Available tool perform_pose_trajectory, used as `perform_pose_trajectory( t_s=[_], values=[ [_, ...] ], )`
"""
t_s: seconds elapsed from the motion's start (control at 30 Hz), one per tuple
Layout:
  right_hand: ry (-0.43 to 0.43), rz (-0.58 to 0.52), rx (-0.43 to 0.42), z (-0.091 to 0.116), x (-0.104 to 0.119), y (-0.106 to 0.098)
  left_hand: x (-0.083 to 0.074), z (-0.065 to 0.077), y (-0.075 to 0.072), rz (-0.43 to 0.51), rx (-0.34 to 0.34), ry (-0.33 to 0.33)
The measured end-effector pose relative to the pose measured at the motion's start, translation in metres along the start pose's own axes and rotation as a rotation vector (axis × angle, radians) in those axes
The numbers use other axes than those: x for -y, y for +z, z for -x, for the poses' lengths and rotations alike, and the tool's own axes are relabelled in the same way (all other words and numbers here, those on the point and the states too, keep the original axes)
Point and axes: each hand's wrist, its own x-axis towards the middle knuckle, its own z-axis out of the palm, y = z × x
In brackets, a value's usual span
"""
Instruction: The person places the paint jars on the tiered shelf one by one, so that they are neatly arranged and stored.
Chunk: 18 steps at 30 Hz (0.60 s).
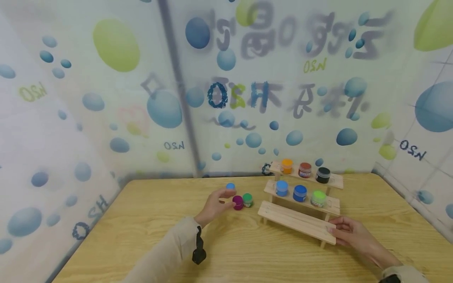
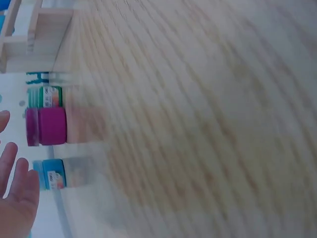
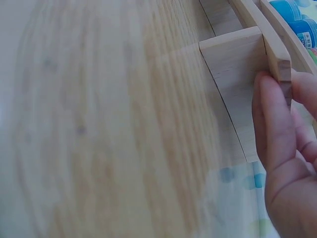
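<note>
My left hand [image 1: 213, 205] reaches beside a small purple paint jar [image 1: 238, 203], its fingers spread and relaxed. In the left wrist view a gap shows between the fingers and the purple jar [image 2: 52, 126]. A green paint jar [image 1: 247, 200] stands right next to the purple one, and a light blue paint jar [image 1: 231, 186] sits behind the fingers. My right hand [image 1: 354, 234] pinches the right end of the lowest step [image 1: 295, 221] of a three-step wooden stand. The right wrist view has the thumb above and fingers below the board's end [image 3: 277, 54].
The middle step [image 1: 308, 200] bears light blue, dark blue and lime green jars [image 1: 318, 198]. On the top step [image 1: 335, 181] stand orange, brown and black jars [image 1: 323, 175]. A printed curtain [image 1: 152, 157] hangs behind the wooden table [image 1: 148, 220].
</note>
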Motion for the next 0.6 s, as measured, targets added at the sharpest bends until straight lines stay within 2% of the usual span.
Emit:
perform_pose_trajectory(
  t_s=[0.07,0.2,0.3,0.37,0.6],
  values=[
    [-0.011,-0.005,0.006,0.0,-0.001,0.0,-0.004,0.002,-0.001,0.014,0.013,-0.023],
    [-0.008,-0.017,0.017,-0.001,-0.001,0.0,0.014,-0.005,0.002,0.054,0.021,-0.05],
    [-0.004,-0.022,0.018,-0.001,-0.001,0.0,0.034,-0.013,0.007,0.048,0.013,-0.065],
    [-0.003,-0.02,0.015,-0.001,-0.002,0.0,0.041,-0.017,0.009,0.041,0.006,-0.074],
    [-0.003,-0.012,0.011,-0.001,0.0,0.0,0.049,-0.025,0.015,0.091,0.047,-0.073]
  ],
)
